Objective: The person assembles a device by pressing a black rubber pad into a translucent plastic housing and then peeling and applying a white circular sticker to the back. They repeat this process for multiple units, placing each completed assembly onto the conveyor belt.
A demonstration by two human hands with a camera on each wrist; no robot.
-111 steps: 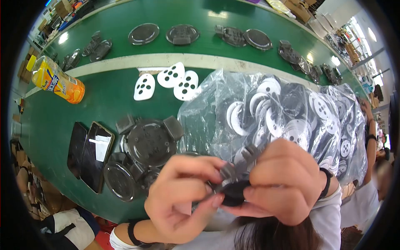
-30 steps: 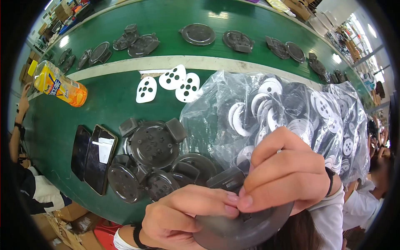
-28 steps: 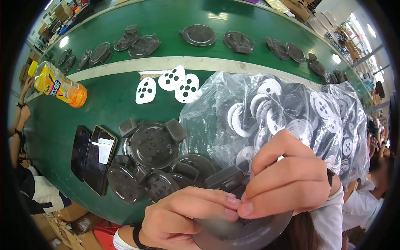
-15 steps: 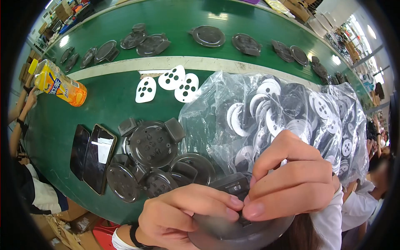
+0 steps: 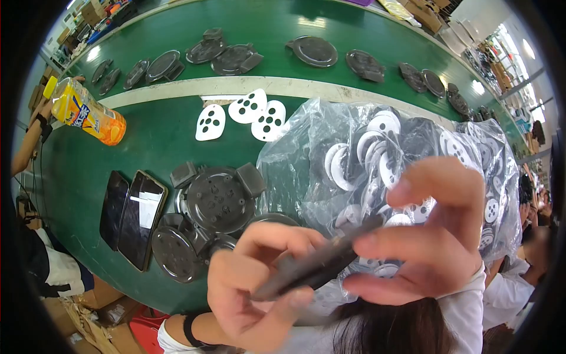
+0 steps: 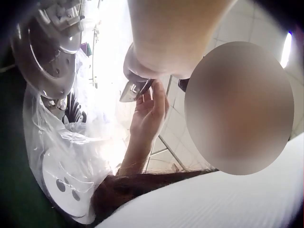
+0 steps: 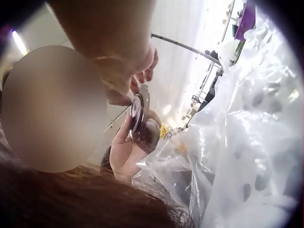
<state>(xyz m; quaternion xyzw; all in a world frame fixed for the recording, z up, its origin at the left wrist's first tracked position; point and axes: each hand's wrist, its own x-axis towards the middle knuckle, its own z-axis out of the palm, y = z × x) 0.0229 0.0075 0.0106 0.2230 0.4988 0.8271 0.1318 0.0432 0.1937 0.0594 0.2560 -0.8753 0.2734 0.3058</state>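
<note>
In the head view a dark plastic disc (image 5: 321,259) is tilted nearly edge-on and blurred. My left hand (image 5: 242,286) grips its left end, thumb below and fingers above. My right hand (image 5: 439,236) holds the opposite edge between thumb and a bent finger, with its index finger raised off it. The left wrist view shows a boxy clip (image 6: 130,92) on the part beside the right fingers. The right wrist view shows the disc (image 7: 137,114) upright in the left hand. Similar dark discs with boxy clips (image 5: 218,200) lie piled on the green table, partly behind my left hand.
A clear plastic bag (image 5: 286,168) of white and dark perforated plates fills the right side. Loose white plates (image 5: 207,135) lie behind the pile. Two phones (image 5: 137,236) and an orange drink bottle (image 5: 109,127) are at left. Beyond, a green conveyor (image 5: 265,20) carries more discs.
The disc has turned from lying face-up to nearly edge-on. My right hand has drawn away from my left, its index finger lifting. Discs on the conveyor have shifted right.
</note>
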